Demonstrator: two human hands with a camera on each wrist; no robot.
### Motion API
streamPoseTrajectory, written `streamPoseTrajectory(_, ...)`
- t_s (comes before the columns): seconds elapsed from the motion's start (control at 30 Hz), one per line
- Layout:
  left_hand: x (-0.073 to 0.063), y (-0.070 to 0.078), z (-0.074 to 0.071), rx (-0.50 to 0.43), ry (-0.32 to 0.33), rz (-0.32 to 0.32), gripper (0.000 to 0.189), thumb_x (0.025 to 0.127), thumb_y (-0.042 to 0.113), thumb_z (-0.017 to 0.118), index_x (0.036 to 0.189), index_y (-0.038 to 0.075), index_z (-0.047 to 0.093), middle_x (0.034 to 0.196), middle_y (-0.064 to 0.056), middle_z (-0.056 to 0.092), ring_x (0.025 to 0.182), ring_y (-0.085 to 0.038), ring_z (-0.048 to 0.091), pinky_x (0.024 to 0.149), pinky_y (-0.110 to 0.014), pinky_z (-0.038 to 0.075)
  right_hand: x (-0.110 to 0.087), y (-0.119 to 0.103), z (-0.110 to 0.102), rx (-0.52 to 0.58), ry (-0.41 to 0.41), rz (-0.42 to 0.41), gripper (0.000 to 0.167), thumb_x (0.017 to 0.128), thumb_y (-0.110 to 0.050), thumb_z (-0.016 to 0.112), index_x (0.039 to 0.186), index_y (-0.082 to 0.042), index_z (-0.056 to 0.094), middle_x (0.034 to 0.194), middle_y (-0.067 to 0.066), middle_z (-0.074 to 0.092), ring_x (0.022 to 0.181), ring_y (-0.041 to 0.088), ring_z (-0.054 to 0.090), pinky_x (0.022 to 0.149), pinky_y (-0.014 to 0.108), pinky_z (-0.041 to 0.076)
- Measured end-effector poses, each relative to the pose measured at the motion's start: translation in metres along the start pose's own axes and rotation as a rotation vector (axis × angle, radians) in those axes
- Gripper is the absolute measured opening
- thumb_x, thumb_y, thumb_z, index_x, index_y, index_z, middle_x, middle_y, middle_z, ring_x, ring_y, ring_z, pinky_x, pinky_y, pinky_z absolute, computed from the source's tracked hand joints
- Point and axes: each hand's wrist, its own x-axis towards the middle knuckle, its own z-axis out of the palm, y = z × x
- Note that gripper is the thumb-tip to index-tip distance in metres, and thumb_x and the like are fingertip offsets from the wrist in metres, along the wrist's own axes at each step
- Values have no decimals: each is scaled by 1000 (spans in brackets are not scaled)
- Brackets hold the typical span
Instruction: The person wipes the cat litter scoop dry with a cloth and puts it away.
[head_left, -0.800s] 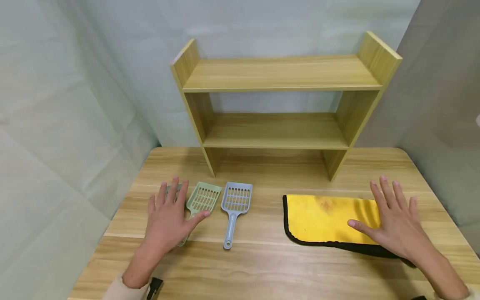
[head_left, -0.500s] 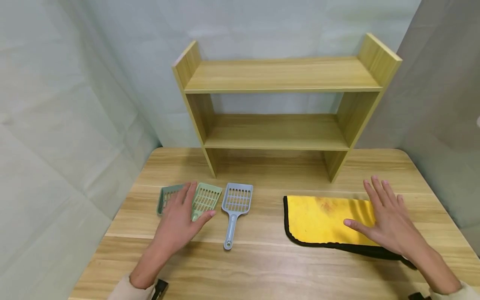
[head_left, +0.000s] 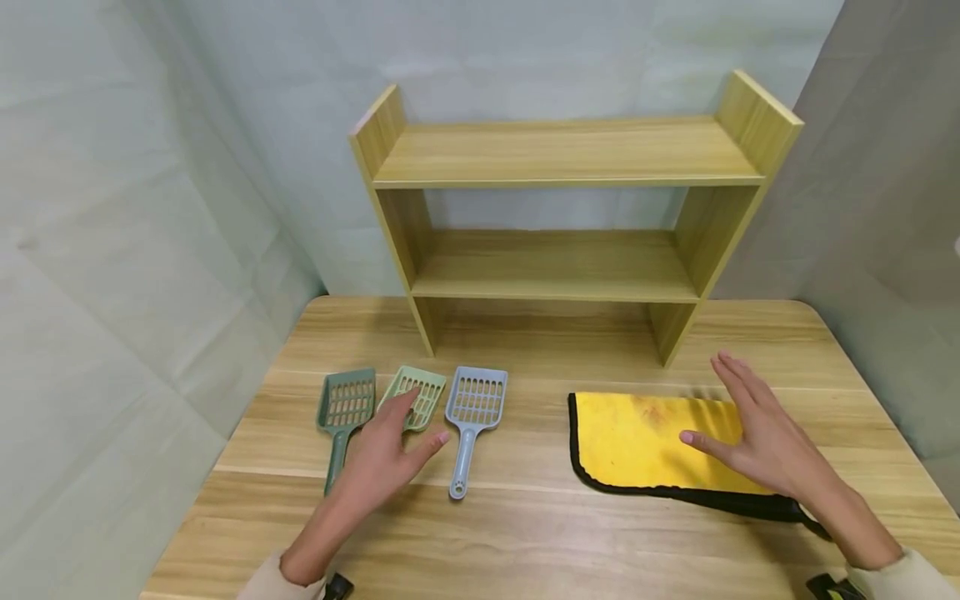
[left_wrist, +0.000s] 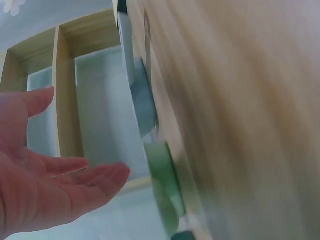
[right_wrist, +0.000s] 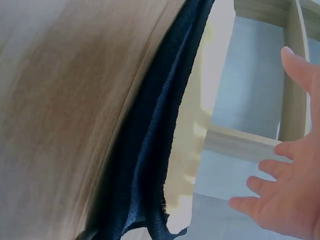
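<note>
Three slotted litter scoops lie side by side on the table: a dark green scoop (head_left: pixel 349 402), a light green scoop (head_left: pixel 424 392) and a blue-grey scoop (head_left: pixel 476 398). Over the light green one hovers my left hand (head_left: pixel 382 458), fingers extended and thumb apart, hiding its handle. In the left wrist view that hand (left_wrist: pixel 55 185) holds nothing. A folded yellow cloth (head_left: pixel 637 437) with black edging lies to the right. My right hand (head_left: pixel 776 454) is above the cloth's right end, fingers straight and thumb spread. The right wrist view shows the right hand (right_wrist: pixel 292 195) apart from the cloth (right_wrist: pixel 187 135).
A wooden two-tier shelf (head_left: pixel 562 154) stands at the back of the wooden table (head_left: pixel 525 542). Grey-white fabric (head_left: pixel 135 250) hangs as walls behind and at the sides.
My left hand has moved right, from over the dark green scoop to the light green one, uncovering the dark green scoop. My right hand has shifted slightly left, its fingers drawing together.
</note>
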Motion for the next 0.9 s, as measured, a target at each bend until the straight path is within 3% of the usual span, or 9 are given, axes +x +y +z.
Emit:
streamPoseTrajectory(0.17,0,6,11,-155,-34,-62,74,96,36,83,152,-3,54,139,-26,67,116,-37,72,94,-50,61,4,0,0,-14,-27,28,118,86,-52,88,171,-5,21,172,30,28,146,63,37,101,86,36)
streamPoseTrajectory(0.47,-3,13,28,-321,-70,-132,66,96,29,84,147,-5,59,139,-28,68,120,-39,73,91,-43,64,13,1,-1,32,-92,51,111,89,-55,85,170,-7,27,166,33,38,142,64,42,103,84,38)
streamPoseTrajectory(0.9,-6,16,41,-401,-89,-173,58,92,21,87,136,-8,64,124,-20,76,106,-29,79,90,-43,63,30,8,5,83,-85,-118,81,91,-34,88,154,3,52,151,27,60,127,52,63,100,68,53)
